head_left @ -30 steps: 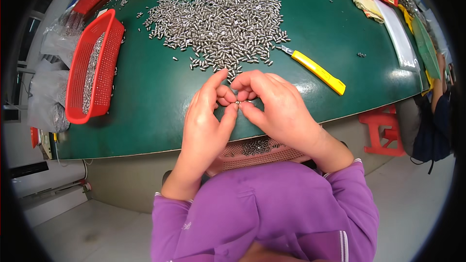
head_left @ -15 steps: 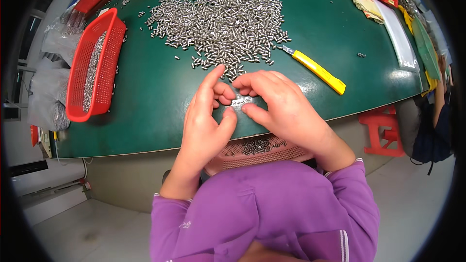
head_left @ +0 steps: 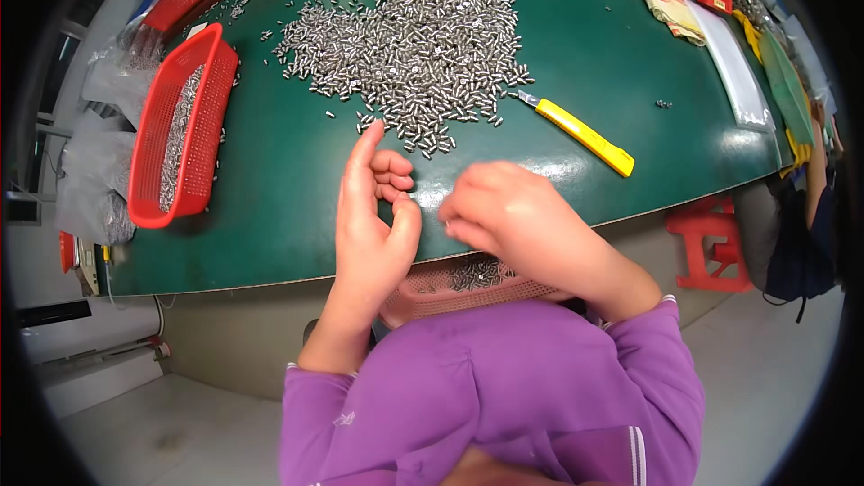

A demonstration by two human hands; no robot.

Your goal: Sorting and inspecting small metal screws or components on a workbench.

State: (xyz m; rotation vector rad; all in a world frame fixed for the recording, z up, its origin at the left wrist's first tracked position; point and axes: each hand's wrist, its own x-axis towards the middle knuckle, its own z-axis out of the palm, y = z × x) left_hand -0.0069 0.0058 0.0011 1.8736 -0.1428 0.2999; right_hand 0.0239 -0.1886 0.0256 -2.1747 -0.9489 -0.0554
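Your left hand [head_left: 373, 234] stood edge-up over the near rim of the green tabletop [head_left: 270, 207], index finger straight and pointing at the pile, the other fingers curled toward the thumb. Whether that grip pinched anything, I could not tell. Your right hand [head_left: 513, 216] hung just beside it, apart from it, fingers bunched downward and blurred; its grip could not be read either.

The pins [head_left: 423, 36], small silvery metal pieces, lay in a broad heap on the tabletop beyond your hands, its nearest strays just past your left fingertip. More of them sat in a pink basket [head_left: 432, 292] at your lap, under the table edge, between your forearms.

A yellow knife [head_left: 585, 135] lay on the tabletop to the right of the heap, blade end toward it, well clear of your right hand. A red basket [head_left: 148, 171] holding more metal pieces rested at the left edge, well apart from your left hand. A red stool [head_left: 711, 252] stood on the floor to the right.
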